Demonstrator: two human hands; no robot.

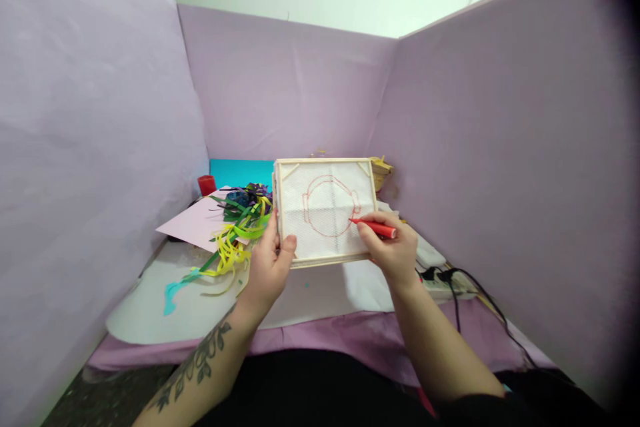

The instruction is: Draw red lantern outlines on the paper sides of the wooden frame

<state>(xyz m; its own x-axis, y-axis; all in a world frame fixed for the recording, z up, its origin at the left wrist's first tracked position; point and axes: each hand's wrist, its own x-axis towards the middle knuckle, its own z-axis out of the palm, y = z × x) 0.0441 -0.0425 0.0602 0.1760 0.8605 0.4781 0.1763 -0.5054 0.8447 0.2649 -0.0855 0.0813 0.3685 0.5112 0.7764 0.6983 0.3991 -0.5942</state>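
Note:
A wooden frame (325, 163) with white tissue stretched over it is held up, tilted toward me, above the table. A red round outline (320, 181) is drawn on the tissue. My left hand (267, 263) grips the frame's lower left corner, thumb on its front. My right hand (390, 247) holds a red marker (375, 227) whose tip touches the tissue at the right side of the outline.
Green, yellow and purple paper strips (235, 227) lie in a pile on a pink sheet (193, 223) at the left. A red cup (206, 184) stands at the back left. A power strip with black cables (445, 280) lies at the right. Lilac partition walls (500, 147) enclose the table.

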